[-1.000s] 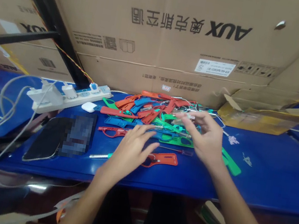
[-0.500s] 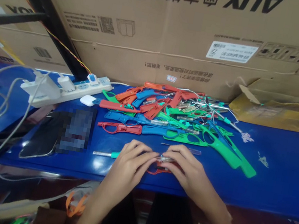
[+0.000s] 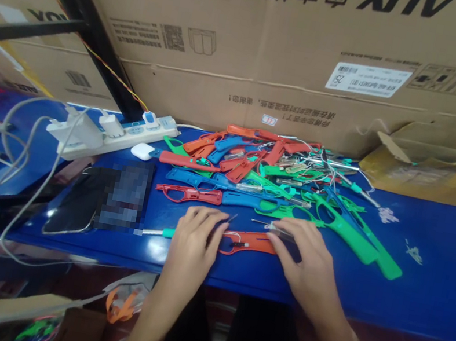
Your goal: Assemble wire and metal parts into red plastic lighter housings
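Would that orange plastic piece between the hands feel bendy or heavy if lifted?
Probably light: the orange plastic piece is thin, with open cut-outs. Likely fairly stiff, as it lies straight on the blue table. Being flat, it should slide, not roll.

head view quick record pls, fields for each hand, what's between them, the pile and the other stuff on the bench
left hand: fingertips at the left end of the orange handle piece; grip unclear
right hand: flat over that piece's right end
pile: red, blue and green plastic handle pieces with metal bits, behind the hands
screwdriver: teal handle, left of the left hand
phone: dark, further left
power strip: white, plugs in
bench: blue
backdrop: cardboard boxes
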Demonstrator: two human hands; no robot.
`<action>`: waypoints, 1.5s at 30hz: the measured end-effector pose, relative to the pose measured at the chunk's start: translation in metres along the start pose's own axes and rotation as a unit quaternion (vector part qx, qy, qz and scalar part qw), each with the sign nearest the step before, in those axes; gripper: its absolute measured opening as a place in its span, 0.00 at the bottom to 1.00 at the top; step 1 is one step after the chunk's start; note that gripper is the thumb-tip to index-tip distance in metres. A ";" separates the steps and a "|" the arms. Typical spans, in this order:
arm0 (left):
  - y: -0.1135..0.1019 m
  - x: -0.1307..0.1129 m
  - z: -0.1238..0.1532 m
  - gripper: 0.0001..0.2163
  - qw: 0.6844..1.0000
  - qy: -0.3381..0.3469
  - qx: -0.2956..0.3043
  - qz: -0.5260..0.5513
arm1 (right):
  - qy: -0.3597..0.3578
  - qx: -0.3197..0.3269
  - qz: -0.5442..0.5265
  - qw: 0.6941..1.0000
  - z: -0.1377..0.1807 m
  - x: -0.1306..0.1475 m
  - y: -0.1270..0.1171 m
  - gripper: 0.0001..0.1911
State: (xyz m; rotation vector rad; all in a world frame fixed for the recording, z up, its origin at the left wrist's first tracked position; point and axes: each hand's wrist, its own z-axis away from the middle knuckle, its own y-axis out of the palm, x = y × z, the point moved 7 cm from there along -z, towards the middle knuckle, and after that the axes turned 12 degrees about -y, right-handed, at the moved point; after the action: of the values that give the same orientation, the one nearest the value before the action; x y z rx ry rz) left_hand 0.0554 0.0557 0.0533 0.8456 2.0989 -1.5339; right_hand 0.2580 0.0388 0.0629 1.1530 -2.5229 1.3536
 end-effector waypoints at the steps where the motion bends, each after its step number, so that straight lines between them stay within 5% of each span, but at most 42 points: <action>1: -0.002 0.002 0.000 0.07 1.000 -0.008 -0.010 0.005 | 0.008 -0.006 0.008 1.000 0.000 -0.002 -0.001 0.06; 6: -0.016 0.000 -0.026 0.06 1.000 0.012 -0.024 -0.009 | 0.022 0.007 0.005 1.000 0.003 -0.009 0.003 0.08; 10: -0.016 0.001 -0.086 0.08 0.986 0.058 0.037 -0.150 | 0.028 0.009 0.000 1.000 0.005 -0.012 0.005 0.10; 13: -0.016 0.017 -0.134 0.08 0.958 0.018 0.043 -0.283 | 0.033 -0.002 0.010 0.999 0.004 -0.011 0.003 0.09; 16: -0.013 0.031 -0.161 0.07 0.955 0.003 0.040 -0.294 | 0.043 -0.017 0.003 0.999 0.003 -0.011 -0.001 0.08; 22: -0.015 0.049 -0.161 0.07 0.962 -0.011 0.021 -0.272 | 0.048 -0.041 -0.042 0.997 0.003 -0.009 -0.004 0.05; 28: -0.037 0.058 -0.155 0.08 0.955 -0.067 -0.075 -0.279 | 0.055 -0.042 -0.044 0.997 0.003 -0.009 -0.004 0.06; 38: -0.037 0.057 -0.157 0.09 0.952 -0.112 -0.001 -0.285 | 0.077 -0.097 0.125 0.984 0.011 -0.021 -0.014 0.12; 45: -0.041 0.069 -0.159 0.17 0.948 -0.142 0.035 -0.284 | 0.080 -0.104 0.117 0.984 0.013 -0.025 -0.010 0.16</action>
State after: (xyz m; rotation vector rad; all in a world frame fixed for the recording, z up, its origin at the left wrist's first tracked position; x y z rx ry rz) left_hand -0.0190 0.2135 0.0881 0.0076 2.1784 -1.8779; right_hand 0.2864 0.0407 0.0530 0.6993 -2.6670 1.1356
